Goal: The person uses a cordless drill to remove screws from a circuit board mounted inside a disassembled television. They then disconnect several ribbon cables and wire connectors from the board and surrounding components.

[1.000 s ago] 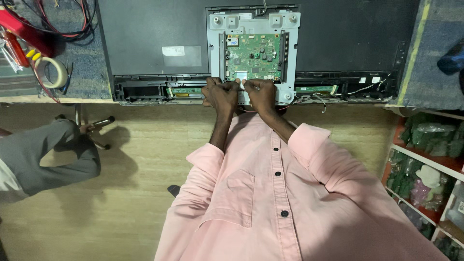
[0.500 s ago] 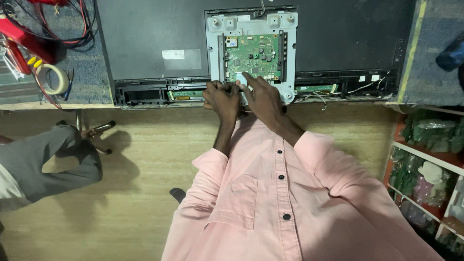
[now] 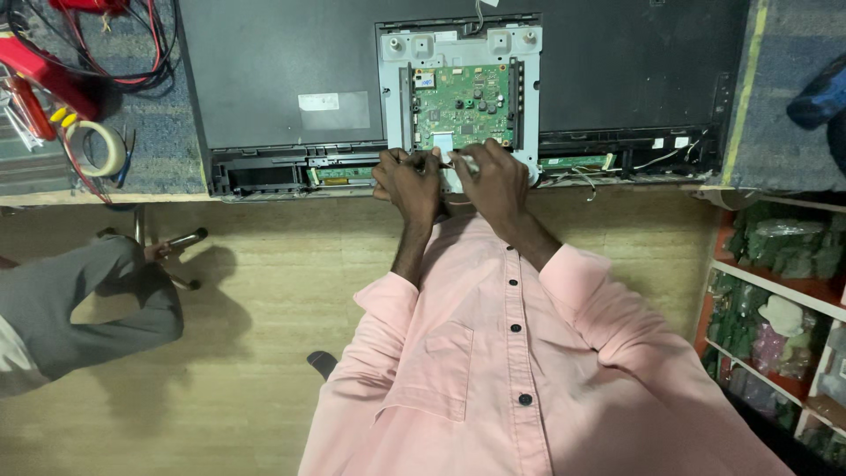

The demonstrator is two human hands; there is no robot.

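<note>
Two hands: both sit at the lower edge of the board point(image 3: 463, 106), side by side and nearly touching.
Left hand point(image 3: 407, 181): fingers curled at the bottom-left corner of the metal frame point(image 3: 458, 44); whether they pinch anything I cannot tell, since the tips are hidden under the knuckles.
Right hand point(image 3: 495, 174): fingers bent and closed around a small pale piece at the board's lower edge, by the white patch; too small to say what kind of part it is.
Change: half a second ago the right hand lay stretched up over the board with its fingers reaching onto the green face; now it has drawn back down to the lower rim and sits beside the left. The left hand has hardly shifted.
Meaning: the work looks to have moved from the board's face to its bottom edge, likely the connector area there, with both hands now sharing one spot.
Board place: mounted in the frame on the back of the panel point(image 3: 282, 70), which lies flat on the bench point(image 3: 150, 163).
Nearby: tape roll point(image 3: 95, 148) and red wires point(image 3: 115, 53) far left; another person's grey sleeve point(image 3: 79, 300) at the left edge, well apart.
</note>
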